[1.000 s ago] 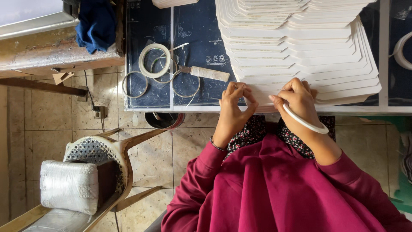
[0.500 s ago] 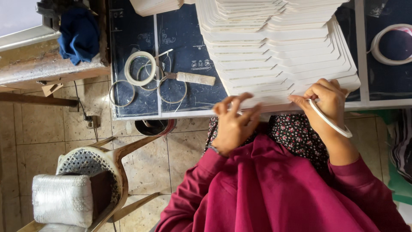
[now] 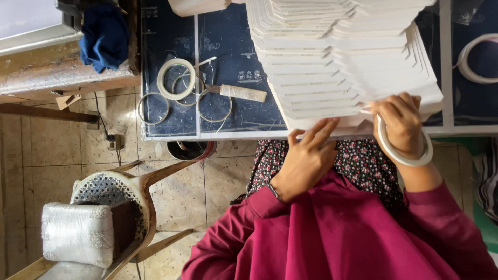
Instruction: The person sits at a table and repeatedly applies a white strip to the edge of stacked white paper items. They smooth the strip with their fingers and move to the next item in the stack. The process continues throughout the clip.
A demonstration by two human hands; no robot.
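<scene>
many flat white cardboard sheets (image 3: 337,57) lie fanned in a stepped stack on the dark blue surface (image 3: 238,111), their near edges at its front rim. my left hand (image 3: 306,158) rests open, fingers spread on the lowest sheets. my right hand (image 3: 399,122) curls onto the stack's edge, a white tape roll (image 3: 403,150) ringed round it. further left lie another tape roll (image 3: 176,79), thin rings and a pale-handled knife (image 3: 236,92). below is a tiled floor with a chair (image 3: 111,199).

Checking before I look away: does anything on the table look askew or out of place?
The stack of white card pieces is fanned, not squared, its lowest layers overhanging the table edge by the left hand and right hand. Nothing looks spilled.
</scene>
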